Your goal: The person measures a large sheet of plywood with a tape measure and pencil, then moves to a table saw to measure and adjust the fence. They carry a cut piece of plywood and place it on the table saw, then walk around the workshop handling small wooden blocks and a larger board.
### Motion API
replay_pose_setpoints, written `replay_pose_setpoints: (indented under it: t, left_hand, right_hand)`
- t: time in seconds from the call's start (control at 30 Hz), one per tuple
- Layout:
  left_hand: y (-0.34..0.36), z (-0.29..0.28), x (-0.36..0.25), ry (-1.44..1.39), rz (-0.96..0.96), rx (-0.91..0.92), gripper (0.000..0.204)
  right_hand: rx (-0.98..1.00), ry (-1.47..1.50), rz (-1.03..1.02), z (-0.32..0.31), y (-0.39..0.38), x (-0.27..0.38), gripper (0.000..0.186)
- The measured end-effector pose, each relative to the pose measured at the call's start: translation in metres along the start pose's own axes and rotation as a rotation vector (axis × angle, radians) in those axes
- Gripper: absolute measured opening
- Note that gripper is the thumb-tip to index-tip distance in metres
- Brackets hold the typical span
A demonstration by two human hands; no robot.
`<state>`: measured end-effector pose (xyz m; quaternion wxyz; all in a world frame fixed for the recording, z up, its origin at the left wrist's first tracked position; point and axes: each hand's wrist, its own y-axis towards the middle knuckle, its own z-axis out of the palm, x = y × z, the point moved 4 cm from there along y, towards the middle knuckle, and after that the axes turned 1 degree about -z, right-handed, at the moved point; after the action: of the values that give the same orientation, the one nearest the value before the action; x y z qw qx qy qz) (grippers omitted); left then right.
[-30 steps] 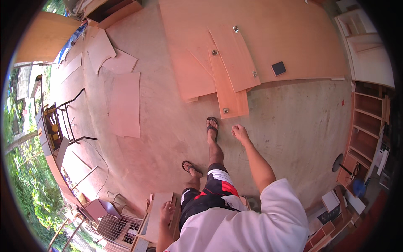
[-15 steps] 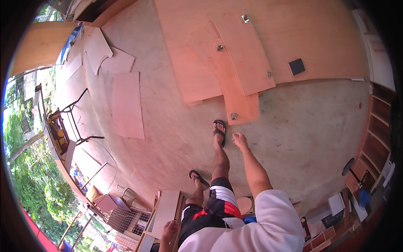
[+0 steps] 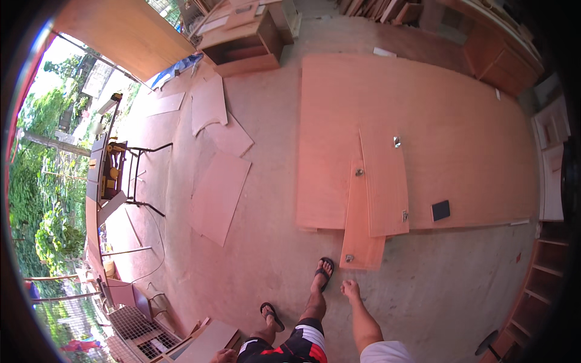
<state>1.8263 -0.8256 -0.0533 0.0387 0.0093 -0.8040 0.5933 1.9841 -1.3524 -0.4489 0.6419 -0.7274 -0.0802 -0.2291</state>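
Observation:
My right hand [image 3: 350, 289], fingers curled and nothing seen in them, hangs above the concrete floor, just below two overlapping wood door panels [image 3: 384, 181] with metal hinges. These lie on a large wood sheet [image 3: 472, 151] that also bears a small dark square [image 3: 440, 210]. My left hand [image 3: 224, 356] is cut by the lower edge, its fingers partly curled; what it holds, if anything, is too hidden to tell. It is nearest some stacked boards [image 3: 206, 342]. My feet in black sandals [image 3: 325, 266] are on the floor below the panels.
Loose board pieces [image 3: 219, 196] lie at the left. Beyond them a table saw [image 3: 112, 175] on a folding stand trails a cord; wire grids [image 3: 138, 330] are at lower left. A wooden cabinet [image 3: 242, 51] stands at the back, a desk [image 3: 508, 66] at upper right, shelving [image 3: 544, 272] along the right.
My view has tilted up: the panels and floor pieces sit lower in the picture, the back cabinet and desk now show, and both my hands have dropped toward the lower edge.

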Motion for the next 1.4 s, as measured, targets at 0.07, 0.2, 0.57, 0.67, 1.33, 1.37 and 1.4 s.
replay_pose_setpoints:
  t: [0.07,0.2,0.57,0.67,1.33,1.37,1.4]
  left_hand:
    - [-0.001,0.006,-0.011,-0.030,0.025,0.016,0.036]
    - [0.013,0.005,-0.009,-0.120,0.096,0.061,0.036]
    - [0.064,-0.015,-0.080,-0.262,0.232,0.194,0.035]
    - [0.073,-0.033,-0.122,-0.256,0.291,0.215,0.037]
    - [0.096,-0.298,-0.518,-0.361,0.692,0.076,0.051]
    - [0.095,-0.289,-0.520,-0.339,0.663,0.093,0.051]
    - [0.094,-0.280,-0.521,-0.319,0.632,0.110,0.050]
  right_hand:
    - [0.018,-0.026,0.029,0.002,-0.024,0.018,0.021]
    - [0.023,-0.141,-0.020,-0.001,-0.067,0.085,0.019]
    - [-0.063,-0.264,-0.287,0.050,-0.086,0.260,0.027]
    - [-0.094,-0.285,-0.348,0.085,-0.106,0.301,0.027]
    - [-0.101,-0.494,-0.301,0.341,-0.122,0.411,0.031]
    - [-0.129,-0.524,-0.331,0.338,-0.110,0.417,0.031]
    - [-0.154,-0.559,-0.363,0.340,-0.097,0.424,0.032]
